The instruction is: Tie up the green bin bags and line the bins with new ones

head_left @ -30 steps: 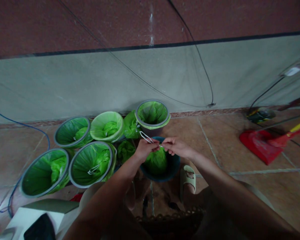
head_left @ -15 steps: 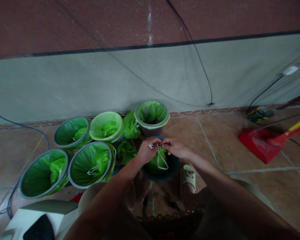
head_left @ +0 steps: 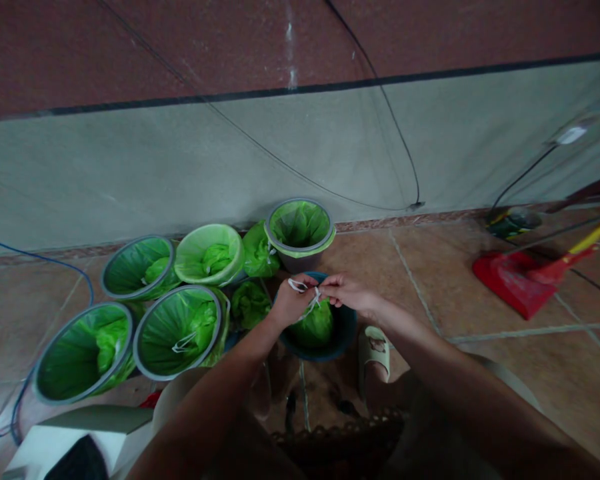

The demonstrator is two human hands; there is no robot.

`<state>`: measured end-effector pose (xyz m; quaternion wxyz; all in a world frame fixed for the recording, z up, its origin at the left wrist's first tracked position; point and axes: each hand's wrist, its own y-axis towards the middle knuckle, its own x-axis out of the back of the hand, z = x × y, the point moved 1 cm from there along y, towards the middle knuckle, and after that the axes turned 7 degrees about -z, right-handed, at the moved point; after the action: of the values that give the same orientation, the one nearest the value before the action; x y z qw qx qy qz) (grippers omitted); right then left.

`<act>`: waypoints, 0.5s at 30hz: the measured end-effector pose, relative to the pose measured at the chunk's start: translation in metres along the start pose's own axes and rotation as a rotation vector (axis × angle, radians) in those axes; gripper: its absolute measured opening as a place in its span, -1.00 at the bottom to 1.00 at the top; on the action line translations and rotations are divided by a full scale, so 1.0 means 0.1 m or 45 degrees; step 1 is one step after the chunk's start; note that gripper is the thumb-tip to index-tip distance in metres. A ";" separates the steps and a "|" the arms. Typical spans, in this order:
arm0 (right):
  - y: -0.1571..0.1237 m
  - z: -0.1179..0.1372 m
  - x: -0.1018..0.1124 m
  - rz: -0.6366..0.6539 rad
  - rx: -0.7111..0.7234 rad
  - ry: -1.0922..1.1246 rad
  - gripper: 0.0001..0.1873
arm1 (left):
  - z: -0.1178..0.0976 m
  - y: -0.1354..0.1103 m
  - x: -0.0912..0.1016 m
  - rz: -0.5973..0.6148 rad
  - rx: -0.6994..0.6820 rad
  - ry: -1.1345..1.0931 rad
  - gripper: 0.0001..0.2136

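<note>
Both hands meet over a dark blue bucket [head_left: 347,333] between my feet. Inside it sits a bunched green plastic bag [head_left: 314,328], its neck gathered and a white drawstring [head_left: 312,304] at its top. My left hand [head_left: 294,300] pinches the drawstring, a loop of which stands up by the fingers. From the other side my right hand [head_left: 346,292] pinches the string too, fingertips close to the left ones. Just behind the hands stands a grey-rimmed bin [head_left: 300,251] lined with a green bag.
Several green-lined bins, among them a front one [head_left: 139,353], cluster at the left. A tied green bag [head_left: 260,250] lies between bins. A red dustpan [head_left: 520,283] rests on the tiles at right. A white box [head_left: 45,443] stands lower left; cables [head_left: 400,137] hang along the wall.
The long hanging drawstring loop has been drawn up into a small knot-like crossing between my fingers. A loop now shows above my left hand. The view has shifted slightly.
</note>
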<state>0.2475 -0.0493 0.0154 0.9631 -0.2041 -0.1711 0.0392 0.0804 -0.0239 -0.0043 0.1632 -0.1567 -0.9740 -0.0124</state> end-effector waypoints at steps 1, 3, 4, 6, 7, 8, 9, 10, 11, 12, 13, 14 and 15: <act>0.02 -0.03 0.00 -0.065 0.050 -0.131 -0.82 | 0.01 0.01 0.02 0.034 0.009 0.025 -0.92; 0.06 -0.11 0.02 -0.214 0.143 -0.467 -0.84 | 0.06 0.03 0.06 0.060 0.046 0.151 -0.91; 0.08 -0.14 0.02 -0.269 0.164 -0.631 -0.85 | 0.09 0.04 0.08 0.066 0.071 0.246 -0.89; 0.11 -0.21 0.02 -0.311 0.142 -0.872 -0.85 | 0.17 0.05 0.09 0.071 0.120 0.454 -0.88; 0.12 -0.24 0.01 -0.310 0.124 -0.944 -0.85 | 0.21 0.06 0.09 0.075 0.135 0.545 -0.87; 0.13 -0.26 0.00 -0.309 0.115 -0.991 -0.85 | 0.25 0.06 0.08 0.079 0.145 0.615 -0.86; 0.13 -0.26 -0.01 -0.311 0.118 -1.015 -0.85 | 0.29 0.05 0.07 0.079 0.149 0.658 -0.85; 0.13 -0.26 -0.02 -0.313 0.131 -1.021 -0.84 | 0.32 0.05 0.06 0.071 0.142 0.677 -0.82; 0.12 -0.25 -0.03 -0.312 0.146 -1.013 -0.83 | 0.34 0.04 0.04 0.066 0.122 0.674 -0.75; 0.12 -0.23 -0.03 -0.306 0.156 -0.995 -0.82 | 0.36 0.02 0.02 0.073 0.092 0.654 -0.64; 0.11 -0.21 -0.04 -0.295 0.163 -0.973 -0.80 | 0.38 0.01 0.00 0.089 0.065 0.625 -0.51; 0.09 -0.18 -0.04 -0.276 0.171 -0.947 -0.79 | 0.40 -0.01 -0.02 0.114 0.045 0.591 -0.37; 0.08 -0.14 -0.04 -0.247 0.187 -0.917 -0.78 | 0.42 -0.04 -0.06 0.144 0.035 0.551 -0.27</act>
<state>0.2486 -0.0484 -0.0012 0.8525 -0.0907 -0.5141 0.0292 0.0711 -0.0259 -0.0460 0.3708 -0.2026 -0.9060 -0.0231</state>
